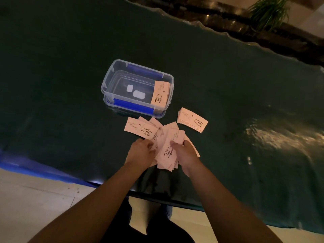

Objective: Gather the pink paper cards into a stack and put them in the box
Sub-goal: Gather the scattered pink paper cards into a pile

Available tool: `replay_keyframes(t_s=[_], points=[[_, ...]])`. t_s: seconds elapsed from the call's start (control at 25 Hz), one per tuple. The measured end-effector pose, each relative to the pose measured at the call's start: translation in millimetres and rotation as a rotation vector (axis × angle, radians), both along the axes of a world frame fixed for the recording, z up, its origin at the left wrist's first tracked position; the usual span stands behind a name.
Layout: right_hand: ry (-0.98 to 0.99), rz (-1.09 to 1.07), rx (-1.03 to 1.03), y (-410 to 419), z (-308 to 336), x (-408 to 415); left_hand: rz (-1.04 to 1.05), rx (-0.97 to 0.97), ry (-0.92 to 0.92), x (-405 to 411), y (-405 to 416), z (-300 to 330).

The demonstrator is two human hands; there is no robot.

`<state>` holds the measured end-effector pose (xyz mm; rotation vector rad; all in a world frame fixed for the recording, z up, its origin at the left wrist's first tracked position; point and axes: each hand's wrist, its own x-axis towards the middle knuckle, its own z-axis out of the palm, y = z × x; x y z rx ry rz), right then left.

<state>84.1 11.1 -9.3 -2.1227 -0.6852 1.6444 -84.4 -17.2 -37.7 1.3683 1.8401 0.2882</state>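
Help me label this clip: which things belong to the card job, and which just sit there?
Job: loose cards; neat stack; cards in box; box; left hand; right hand.
Idle: plant; green cloth.

You can read "COFFEE" above a steaming cup drawing on the loose pink card (140, 128) and on the stacked cards (192, 119); the smaller lines of print on them are too small to make out

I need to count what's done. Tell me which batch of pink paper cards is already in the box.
The pink card stack leaning at the right end inside the clear plastic box; the others lie on the green cloth.
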Motion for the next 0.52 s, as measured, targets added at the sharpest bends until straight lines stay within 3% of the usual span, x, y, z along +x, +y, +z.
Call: replay_keyframes(t_s=[0.16,0.52], points=[[0.028,-0.111,0.007,-3.6,-3.2,-5.7,-0.044,-0.031,-0.069,3.3,-1.7,-0.7],[-0.001,-0.145,-0.052,-5.1,0.6,-3.6,-0.010,-0.081,-0.185,12.7,-4.5,3.5]])
